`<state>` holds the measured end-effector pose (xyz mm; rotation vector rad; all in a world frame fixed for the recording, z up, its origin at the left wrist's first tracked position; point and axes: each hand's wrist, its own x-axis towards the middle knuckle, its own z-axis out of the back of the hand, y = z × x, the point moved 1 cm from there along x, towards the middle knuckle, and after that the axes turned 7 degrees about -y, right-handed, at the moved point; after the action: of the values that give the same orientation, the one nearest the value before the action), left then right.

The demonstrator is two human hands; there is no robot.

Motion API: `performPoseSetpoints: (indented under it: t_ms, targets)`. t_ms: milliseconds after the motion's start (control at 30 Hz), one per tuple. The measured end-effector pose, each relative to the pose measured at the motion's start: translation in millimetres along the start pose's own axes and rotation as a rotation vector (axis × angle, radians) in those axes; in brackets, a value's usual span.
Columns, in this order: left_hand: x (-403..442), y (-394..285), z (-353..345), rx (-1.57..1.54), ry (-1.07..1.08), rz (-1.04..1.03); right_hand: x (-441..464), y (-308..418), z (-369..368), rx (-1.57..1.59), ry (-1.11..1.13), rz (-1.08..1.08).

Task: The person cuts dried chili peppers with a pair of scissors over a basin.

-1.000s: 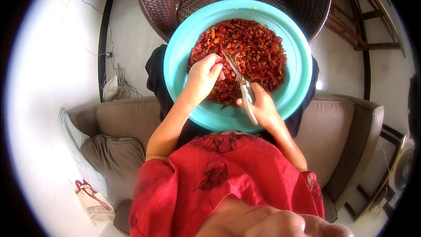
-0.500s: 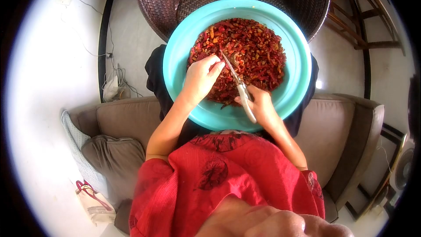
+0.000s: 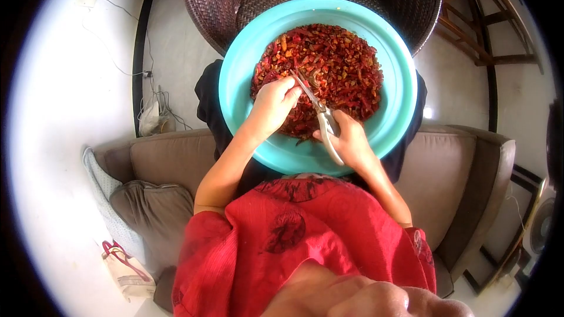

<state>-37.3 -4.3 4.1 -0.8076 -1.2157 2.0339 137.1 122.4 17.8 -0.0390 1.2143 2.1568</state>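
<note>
A turquoise plastic basin [image 3: 239, 47] rests on my lap and holds a heap of dried red chilies [image 3: 343, 58], many of them in cut pieces. My right hand [image 3: 352, 141] is closed round the white-grey handles of a pair of scissors [image 3: 326, 128]. The blades point up and left, slightly apart, with their tips at my left fingertips. My left hand [image 3: 272, 104] is closed in a pinch over the left part of the heap. A bit of red chili shows at its fingertips, mostly hidden by the fingers.
A dark woven basket [image 3: 205, 6] stands just beyond the basin, with a few red bits inside. I sit on a brown sofa [image 3: 170, 152] with a cushion [image 3: 151, 211] at left. A wooden chair [image 3: 487, 20] is at the far right; cables [image 3: 161, 103] lie on the left floor.
The scissors' blades have spread a little and their handles opened. My left hand has shifted very slightly, with its fingertips now at the blades. The basin has stayed in place.
</note>
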Motion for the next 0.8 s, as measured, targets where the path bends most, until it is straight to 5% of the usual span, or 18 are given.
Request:
performPoseSetpoints:
  t_ms: [167, 800]
  targets:
    - [2.1, 6.6, -3.5, -0.048, -0.186, -0.052, 0.3, -7.1, -3.2, 0.058, -0.043, -0.025]
    - [1.6, -0.9, -0.7, 0.036, -0.202, 0.007, -1.0, -7.9, -2.6, 0.090, 0.028, -0.082]
